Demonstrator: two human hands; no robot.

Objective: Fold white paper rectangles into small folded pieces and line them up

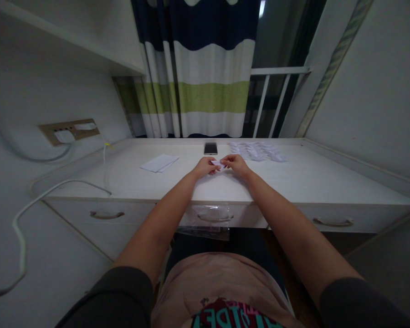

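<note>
Both of my hands meet over the middle of the white desk [294,182]. My left hand [205,167] and my right hand [237,164] pinch a small white slip of paper [217,163] between their fingertips, just above the desk top. Both arms reach straight forward from my body. The fingers of each hand are curled closed on the slip.
A dark phone [210,148] lies flat behind my hands. A pile of several small folded paper pieces [258,151] sits at the back right. A stack of white sheets [159,162] lies at the left. A white cable [37,200] runs from a wall socket [69,131]. Drawers with handles [106,215] line the front.
</note>
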